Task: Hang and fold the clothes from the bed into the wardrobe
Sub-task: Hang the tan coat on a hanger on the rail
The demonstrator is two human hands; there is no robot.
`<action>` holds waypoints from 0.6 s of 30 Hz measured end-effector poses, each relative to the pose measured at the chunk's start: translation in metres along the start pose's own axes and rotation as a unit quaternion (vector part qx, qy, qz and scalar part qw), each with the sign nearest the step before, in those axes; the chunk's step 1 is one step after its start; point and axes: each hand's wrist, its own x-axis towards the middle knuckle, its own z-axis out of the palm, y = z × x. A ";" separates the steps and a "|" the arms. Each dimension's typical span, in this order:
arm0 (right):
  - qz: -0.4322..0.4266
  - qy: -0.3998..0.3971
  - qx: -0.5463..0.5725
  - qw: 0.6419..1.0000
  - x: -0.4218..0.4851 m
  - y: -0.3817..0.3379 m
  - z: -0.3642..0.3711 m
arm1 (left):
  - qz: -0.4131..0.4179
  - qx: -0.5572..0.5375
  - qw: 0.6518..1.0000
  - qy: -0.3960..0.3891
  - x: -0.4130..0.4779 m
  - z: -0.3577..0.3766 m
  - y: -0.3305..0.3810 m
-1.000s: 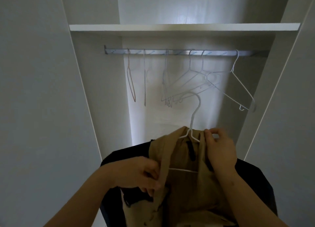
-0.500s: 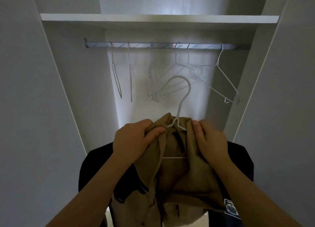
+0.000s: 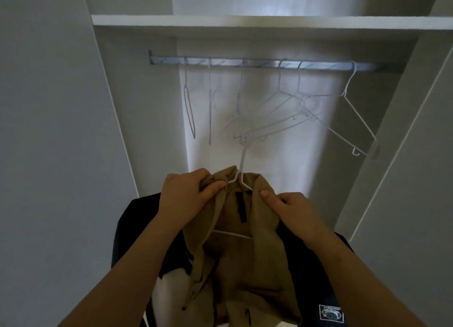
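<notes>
Item: tan shirt (image 3: 235,265), open at the front, draped over a white wire hanger (image 3: 231,234). A black strip (image 3: 241,207) runs down inside the neck. The fabric is bunched and creased, and the hanger's bar shows across the inner back. The hanger's neck rises from the collar; its hook is blurred against the hangers behind. The shirt is held in front of the open wardrobe (image 3: 137,93), below the rail (image 3: 264,63) and not on it. A black garment (image 3: 137,228) sits beneath the shirt and shows at both sides.

Wardrobe: 1 shelf (image 3: 245,21) above the rail. The rail carries 6 empty hangers (image 3: 282,123), the middle ones tilted and overlapping.

Hands: apart, 1 at each side of the collar. The left hand (image 3: 186,199) has its fingers curled, gripping the left collar fabric. The right hand (image 3: 291,209) pinches the right collar fabric, thumb on top.
</notes>
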 end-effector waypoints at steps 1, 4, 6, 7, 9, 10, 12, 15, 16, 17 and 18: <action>0.018 -0.006 0.025 1.000 0.004 -0.003 0.007 | -0.013 0.002 1.000 0.004 0.001 0.000 -0.006; 0.062 -0.017 0.076 0.995 0.016 -0.015 0.024 | -0.081 -0.094 0.989 0.077 0.003 0.001 -0.025; 0.085 -0.026 0.109 0.990 0.024 -0.024 0.034 | -0.127 -0.141 0.973 0.128 0.004 -0.001 -0.039; 0.095 -0.034 0.132 0.986 0.029 -0.029 0.039 | -0.147 -0.148 0.969 0.132 0.005 -0.002 -0.048; 0.113 -0.061 0.179 0.975 0.039 -0.040 0.050 | -0.184 -0.154 0.964 0.119 0.012 -0.006 -0.064; 0.120 -0.080 0.201 0.969 0.045 -0.048 0.056 | -0.203 -0.155 0.960 0.113 0.017 -0.008 -0.073; 0.138 -0.118 0.236 0.955 0.059 -0.063 0.072 | -0.242 -0.161 0.950 0.111 0.030 -0.013 -0.091; 0.159 -0.156 0.264 0.939 0.083 -0.090 0.102 | -0.284 -0.187 0.933 0.115 0.050 -0.022 -0.121; 0.161 -0.164 0.267 0.936 0.091 -0.099 0.111 | -0.292 -0.197 0.929 0.117 0.058 -0.025 -0.130; 0.163 -0.170 0.271 0.933 0.100 -0.108 0.120 | -0.299 -0.206 0.924 0.120 0.065 -0.029 -0.138; 0.166 -0.173 0.275 0.931 0.110 -0.117 0.128 | -0.305 -0.215 0.920 0.123 0.074 -0.032 -0.147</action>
